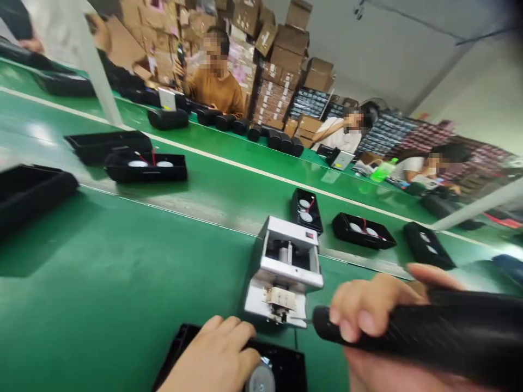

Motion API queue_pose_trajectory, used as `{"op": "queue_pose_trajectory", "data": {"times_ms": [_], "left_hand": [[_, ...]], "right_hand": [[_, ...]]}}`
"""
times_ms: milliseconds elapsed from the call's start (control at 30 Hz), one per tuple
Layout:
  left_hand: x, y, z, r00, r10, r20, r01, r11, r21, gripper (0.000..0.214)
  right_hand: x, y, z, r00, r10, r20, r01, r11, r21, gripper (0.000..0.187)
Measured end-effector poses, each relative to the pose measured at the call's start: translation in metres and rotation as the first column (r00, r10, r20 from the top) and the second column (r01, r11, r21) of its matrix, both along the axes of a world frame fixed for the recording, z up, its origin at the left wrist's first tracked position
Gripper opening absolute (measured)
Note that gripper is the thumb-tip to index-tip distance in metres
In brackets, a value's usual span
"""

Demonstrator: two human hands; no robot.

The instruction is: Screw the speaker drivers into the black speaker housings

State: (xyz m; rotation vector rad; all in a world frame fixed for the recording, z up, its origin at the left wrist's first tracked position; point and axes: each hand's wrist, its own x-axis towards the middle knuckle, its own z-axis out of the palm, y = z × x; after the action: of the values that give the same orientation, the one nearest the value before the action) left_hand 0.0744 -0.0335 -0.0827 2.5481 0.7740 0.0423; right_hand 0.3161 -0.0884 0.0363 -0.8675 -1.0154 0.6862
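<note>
Two hands are at work: the right hand (378, 302) is wrapped round a black driver (453, 326), while the left hand (218, 348) lies palm down over the near box (290, 359), fingers side by side and bent, though I cannot tell whether they pinch it. The driver lies nearly level, its bit (301, 320) pointing left at the front of the white feeder (292, 275), which stands just beyond the near box; whether the tip touches is too small to tell. To do this well, I would line the bit up with the feeder's mouth, come in straight and lightly, and let the left hand merely steady the box. A round grey disc (261, 379) shows in the near box beside the left thumb. The feeder's open window shows a pale bar and dark parts; any screws are too small to make out. Farther left, a box (146, 173) holds two white discs and red wires (154, 157). Behind the feeder, the upright box (306, 209) and the middle box (363, 230) each hold two discs and a red wire; the right-hand box (428, 245) also shows two discs.
</note>
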Motion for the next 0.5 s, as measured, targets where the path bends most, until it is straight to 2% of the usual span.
{"op": "queue_pose_trajectory", "data": {"times_ms": [67, 167, 300, 500], "left_hand": [[-0.006, 0.0, 0.002, 1.0, 0.005, -0.026, -0.007, 0.997, -0.079, 0.033], [-0.008, -0.002, 0.013, 0.998, 0.034, -0.049, -0.041, 0.989, -0.146, 0.045], [-0.005, -0.003, 0.021, 0.998, 0.04, -0.056, -0.049, 0.983, -0.176, 0.045], [-0.005, -0.003, 0.019, 0.998, 0.05, -0.049, -0.057, 0.985, -0.162, 0.045]], "right_hand": [[-0.02, 0.016, 0.01, 0.997, -0.072, -0.006, 0.073, 0.992, 0.106, 0.054], [-0.044, 0.033, 0.012, 0.996, -0.084, -0.014, 0.085, 0.988, 0.126, 0.072], [-0.052, 0.038, 0.005, 0.996, -0.07, 0.046, 0.064, 0.991, 0.119, 0.073], [-0.053, 0.037, -0.012, 0.993, 0.036, 0.11, -0.047, 0.993, 0.104, 0.067]]}}
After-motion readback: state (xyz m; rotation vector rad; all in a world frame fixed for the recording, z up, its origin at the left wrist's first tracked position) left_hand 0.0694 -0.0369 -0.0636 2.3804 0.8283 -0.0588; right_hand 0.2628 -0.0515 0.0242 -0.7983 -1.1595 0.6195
